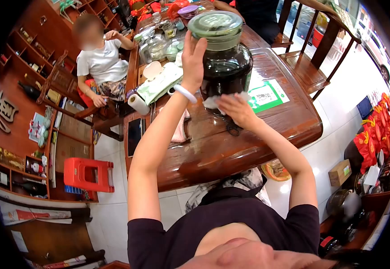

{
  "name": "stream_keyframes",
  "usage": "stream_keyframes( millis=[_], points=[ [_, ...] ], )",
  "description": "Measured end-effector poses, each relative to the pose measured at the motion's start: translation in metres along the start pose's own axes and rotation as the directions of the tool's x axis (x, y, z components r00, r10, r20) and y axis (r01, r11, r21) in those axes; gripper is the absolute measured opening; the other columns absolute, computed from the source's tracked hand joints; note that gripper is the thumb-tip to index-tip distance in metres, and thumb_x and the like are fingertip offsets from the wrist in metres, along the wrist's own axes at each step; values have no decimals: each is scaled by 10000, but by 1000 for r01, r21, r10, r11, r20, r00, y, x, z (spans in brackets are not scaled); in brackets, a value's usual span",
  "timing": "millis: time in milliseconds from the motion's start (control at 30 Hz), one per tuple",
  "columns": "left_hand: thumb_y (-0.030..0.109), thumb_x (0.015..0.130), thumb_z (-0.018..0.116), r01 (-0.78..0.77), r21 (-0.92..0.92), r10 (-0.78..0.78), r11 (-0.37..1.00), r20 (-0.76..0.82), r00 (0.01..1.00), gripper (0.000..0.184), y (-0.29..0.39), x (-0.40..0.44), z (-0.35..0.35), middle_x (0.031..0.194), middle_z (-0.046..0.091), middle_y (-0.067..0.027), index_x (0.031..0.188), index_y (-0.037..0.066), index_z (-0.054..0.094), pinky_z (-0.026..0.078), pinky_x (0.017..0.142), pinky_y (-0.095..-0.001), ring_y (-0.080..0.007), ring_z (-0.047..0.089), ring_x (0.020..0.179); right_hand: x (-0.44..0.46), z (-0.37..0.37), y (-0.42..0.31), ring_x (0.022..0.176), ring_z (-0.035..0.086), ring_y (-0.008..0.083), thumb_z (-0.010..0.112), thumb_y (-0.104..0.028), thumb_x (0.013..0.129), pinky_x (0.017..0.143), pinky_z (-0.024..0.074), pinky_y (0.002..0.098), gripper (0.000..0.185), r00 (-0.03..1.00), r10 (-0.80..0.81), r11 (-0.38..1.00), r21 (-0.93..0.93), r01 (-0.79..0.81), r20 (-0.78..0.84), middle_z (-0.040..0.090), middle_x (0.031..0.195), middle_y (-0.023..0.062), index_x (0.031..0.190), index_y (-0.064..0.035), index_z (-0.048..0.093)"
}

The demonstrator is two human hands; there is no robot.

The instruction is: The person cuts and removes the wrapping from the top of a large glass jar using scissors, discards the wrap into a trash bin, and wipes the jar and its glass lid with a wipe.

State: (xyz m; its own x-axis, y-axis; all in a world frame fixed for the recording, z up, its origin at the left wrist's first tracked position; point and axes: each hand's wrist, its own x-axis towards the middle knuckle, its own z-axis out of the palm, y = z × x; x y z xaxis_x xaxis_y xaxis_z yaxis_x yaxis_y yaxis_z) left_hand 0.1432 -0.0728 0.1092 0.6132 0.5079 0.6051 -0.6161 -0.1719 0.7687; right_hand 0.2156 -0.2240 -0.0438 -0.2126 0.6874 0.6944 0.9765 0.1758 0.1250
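A large glass jar [226,67] of dark liquid, with a green-tinted glass lid [215,24], stands upright on the brown wooden table [177,166]. My left hand [193,60] lies against the jar's left side near the lid, fingers extended upward. Low on the front of the jar, my right hand [237,110] presses a white tissue [212,103] to the glass. Dark scissors [233,129] lie just below that hand. A green and white card with a printed code [266,96] lies right of the jar.
Left of the jar are a wipes pack [159,83], a paper roll [138,104], a pink cloth [181,127] and a dark tray [135,134]. Several glass jars [157,45] stand behind. A person [103,62] sits at the left; another is at the far side. A red stool [88,174] stands lower left.
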Motion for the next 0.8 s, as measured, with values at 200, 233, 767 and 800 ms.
stream_keyframes(
  millis=[200, 233, 767, 800],
  points=[
    [204, 887, 517, 14, -87, -16, 996, -16, 1000, 593, -4, 0, -4, 1265, 420, -113, 1336, -46, 221, 307, 972, -266, -160, 410, 1141, -47, -10, 40, 968, 527, 220, 550, -53, 684, 825, 438, 331, 200, 964, 26, 981, 177, -74, 264, 621, 992, 39, 850, -11, 654],
    [204, 887, 517, 16, -91, -18, 996, -18, 1000, 593, -3, -1, -5, 1265, 420, -113, 1336, -46, 221, 307, 972, -266, -160, 410, 1141, -59, -11, 51, 943, 533, 229, 552, -32, 686, 796, 453, 332, 182, 945, 145, 968, 157, -197, 292, 627, 960, 38, 830, -17, 661],
    [344, 888, 503, 51, -97, -50, 994, 6, 999, 637, -5, 5, -17, 1317, 383, -140, 1332, -45, 263, 246, 1010, -264, -174, 355, 1206, -62, 3, 28, 740, 563, 199, 612, 43, 687, 630, 472, 298, 185, 842, 539, 821, 211, -531, 23, 568, 812, 64, 838, -46, 669],
    [358, 891, 491, 63, -89, -62, 994, 9, 998, 640, -5, 3, -16, 1325, 375, -136, 1334, -43, 263, 224, 1020, -266, -175, 342, 1216, -68, 1, 39, 763, 560, 186, 602, 29, 730, 634, 467, 279, 172, 739, 670, 716, 330, -616, -74, 564, 839, 69, 877, -41, 659]
  ],
)
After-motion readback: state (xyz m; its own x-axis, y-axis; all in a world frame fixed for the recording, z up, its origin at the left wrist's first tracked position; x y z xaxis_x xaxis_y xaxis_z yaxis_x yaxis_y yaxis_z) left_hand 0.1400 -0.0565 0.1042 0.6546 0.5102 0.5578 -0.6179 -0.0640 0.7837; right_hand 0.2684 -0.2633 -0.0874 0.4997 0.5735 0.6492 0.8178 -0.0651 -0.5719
